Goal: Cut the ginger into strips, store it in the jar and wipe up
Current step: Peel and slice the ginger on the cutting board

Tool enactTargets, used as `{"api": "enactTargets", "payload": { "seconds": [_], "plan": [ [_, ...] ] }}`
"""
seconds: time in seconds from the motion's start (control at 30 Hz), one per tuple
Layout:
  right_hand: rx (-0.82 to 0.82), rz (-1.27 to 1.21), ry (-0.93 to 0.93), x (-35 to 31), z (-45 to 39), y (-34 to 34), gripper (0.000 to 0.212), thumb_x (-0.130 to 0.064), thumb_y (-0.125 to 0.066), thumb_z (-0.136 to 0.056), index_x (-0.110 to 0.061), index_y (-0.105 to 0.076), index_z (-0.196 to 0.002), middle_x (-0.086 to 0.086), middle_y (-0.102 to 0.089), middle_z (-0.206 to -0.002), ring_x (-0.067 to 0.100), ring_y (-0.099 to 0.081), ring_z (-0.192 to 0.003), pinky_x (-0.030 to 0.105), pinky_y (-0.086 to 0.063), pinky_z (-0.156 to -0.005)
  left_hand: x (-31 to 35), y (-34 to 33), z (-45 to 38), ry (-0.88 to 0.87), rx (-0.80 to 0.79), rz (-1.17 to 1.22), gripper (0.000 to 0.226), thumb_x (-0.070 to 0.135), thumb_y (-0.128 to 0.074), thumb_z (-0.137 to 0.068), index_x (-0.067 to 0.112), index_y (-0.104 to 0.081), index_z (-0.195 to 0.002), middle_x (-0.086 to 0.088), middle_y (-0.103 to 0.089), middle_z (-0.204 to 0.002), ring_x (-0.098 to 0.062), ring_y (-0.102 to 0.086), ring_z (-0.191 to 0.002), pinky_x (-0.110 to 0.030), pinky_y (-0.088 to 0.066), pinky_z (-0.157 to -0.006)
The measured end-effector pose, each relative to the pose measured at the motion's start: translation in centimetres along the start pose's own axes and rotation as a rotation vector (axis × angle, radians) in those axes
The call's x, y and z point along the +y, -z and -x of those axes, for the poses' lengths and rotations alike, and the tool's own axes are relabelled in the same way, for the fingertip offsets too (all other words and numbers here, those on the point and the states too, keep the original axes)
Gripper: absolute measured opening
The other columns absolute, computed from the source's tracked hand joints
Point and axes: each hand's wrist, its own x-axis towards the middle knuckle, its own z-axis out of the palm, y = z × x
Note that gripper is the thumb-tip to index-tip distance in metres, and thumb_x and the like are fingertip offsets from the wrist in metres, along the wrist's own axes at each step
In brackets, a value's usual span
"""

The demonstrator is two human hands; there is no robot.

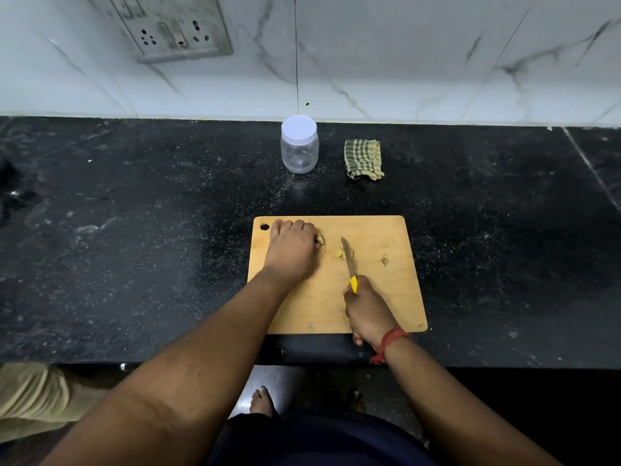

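Ginger point(320, 239): small, firm, likely slippery; left hand point(291, 247) pins it at board's point(396, 297) ten o'clock; right hand point(368, 312) grips knife point(348, 260).

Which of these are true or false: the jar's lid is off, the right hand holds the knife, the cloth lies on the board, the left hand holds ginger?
1. The jar has its lid off. False: the white lid is on.
2. The right hand holds the knife. True.
3. The cloth lies on the cutting board. False: it lies on the counter, beside the jar.
4. The left hand holds ginger. True.
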Motion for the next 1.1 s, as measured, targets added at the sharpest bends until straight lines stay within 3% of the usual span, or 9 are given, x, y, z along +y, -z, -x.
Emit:
{"api": "enactTargets", "payload": {
  "seconds": [0.17, 0.27, 0.33, 0.4, 0.57, 0.67, 0.8, 0.9, 1.1],
  "plan": [
    [0.066, 0.003, 0.071, -0.8, 0.2, 0.1, 0.022, -0.034, -0.034, -0.107, -0.017, -0.046, -0.111, 0.008, -0.057, -0.068, 0.02, -0.051, -0.038, 0.025, -0.039, -0.035, 0.4, -0.2, 1.0, -0.052, -0.027, -0.021, 0.024, 0.022, -0.046, -0.103, 0.015, -0.051, -0.124, -0.008, -0.061, -0.124, -0.031, -0.05, -0.124, -0.053, -0.012, -0.123],
    [0.105, 0.083, 0.113, -1.3, 0.1, -0.1, 0.019, -0.031, -0.034, -0.107, -0.016, -0.046, -0.109, 0.01, -0.06, -0.076, 0.023, -0.056, -0.044, 0.027, -0.043, -0.035, 0.3, -0.3, 1.2, -0.065, -0.026, 0.012, 0.022, 0.024, -0.047, -0.103, 0.017, -0.052, -0.123, -0.007, -0.062, -0.119, -0.03, -0.051, -0.122, -0.054, -0.011, -0.123],
    [0.117, 0.149, 0.141, -1.6, 0.1, -0.3, 0.019, -0.029, -0.034, -0.106, -0.015, -0.045, -0.11, 0.011, -0.062, -0.082, 0.025, -0.058, -0.053, 0.035, -0.051, -0.042, 0.1, -0.6, 1.2, -0.07, -0.019, 0.046, 0.022, 0.025, -0.047, -0.103, 0.02, -0.056, -0.122, -0.004, -0.063, -0.115, -0.029, -0.053, -0.12, -0.054, -0.01, -0.123],
    [0.118, 0.218, 0.159, -1.9, 0.1, -0.5, 0.019, -0.026, -0.035, -0.106, -0.013, -0.045, -0.114, 0.012, -0.063, -0.088, 0.027, -0.06, -0.064, 0.045, -0.057, -0.058, -0.1, -0.8, 1.1, -0.056, -0.008, 0.087, 0.021, 0.026, -0.047, -0.103, 0.022, -0.06, -0.119, -0.002, -0.064, -0.111, -0.027, -0.055, -0.117, -0.052, -0.009, -0.123],
    [0.078, 0.286, 0.154, -3.0, -0.1, -0.8, 0.026, -0.017, -0.034, -0.104, -0.008, -0.041, -0.127, 0.014, -0.061, -0.096, 0.033, -0.062, -0.076, 0.049, -0.057, -0.069, 0.0, -0.9, 0.9, -0.012, 0.024, 0.145, 0.015, 0.029, -0.052, -0.101, 0.023, -0.065, -0.107, 0.001, -0.066, -0.105, -0.024, -0.057, -0.112, -0.049, -0.009, -0.121],
    [0.057, 0.308, 0.131, -3.7, -0.4, -1.0, 0.028, -0.014, -0.032, -0.103, -0.007, -0.038, -0.129, 0.012, -0.059, -0.094, 0.034, -0.064, -0.075, 0.046, -0.058, -0.062, 0.0, -0.9, 0.8, 0.006, 0.032, 0.171, 0.011, 0.026, -0.055, -0.098, 0.023, -0.065, -0.099, 0.002, -0.068, -0.101, -0.024, -0.059, -0.109, -0.05, -0.011, -0.12],
    [0.024, 0.305, 0.065, -4.5, -0.6, -1.4, 0.035, -0.007, -0.029, -0.099, -0.008, -0.032, -0.134, 0.014, -0.058, -0.098, 0.031, -0.064, -0.061, 0.03, -0.047, -0.034, 0.1, -0.7, 0.7, 0.022, 0.022, 0.175, 0.012, 0.027, -0.055, -0.096, 0.023, -0.066, -0.096, 0.001, -0.069, -0.099, -0.024, -0.06, -0.106, -0.051, -0.013, -0.12],
    [0.018, 0.317, 0.06, -4.7, -0.6, -1.6, 0.044, -0.003, -0.028, -0.097, -0.007, -0.026, -0.141, 0.016, -0.058, -0.101, 0.031, -0.063, -0.062, 0.025, -0.042, -0.033, 0.1, -0.6, 0.5, 0.028, 0.01, 0.175, 0.013, 0.026, -0.054, -0.096, 0.023, -0.067, -0.095, 0.001, -0.069, -0.098, -0.024, -0.06, -0.105, -0.05, -0.013, -0.12],
    [-0.003, 0.334, 0.053, -5.0, -0.7, -1.7, 0.051, 0.001, -0.027, -0.095, -0.004, -0.022, -0.145, 0.016, -0.059, -0.087, 0.027, -0.057, -0.056, 0.027, -0.043, -0.036, 0.1, -0.5, 0.3, 0.037, 0.008, 0.158, 0.01, 0.026, -0.055, -0.094, 0.023, -0.065, -0.092, 0.0, -0.069, -0.094, -0.025, -0.061, -0.1, -0.049, -0.015, -0.118]
  ]
}}
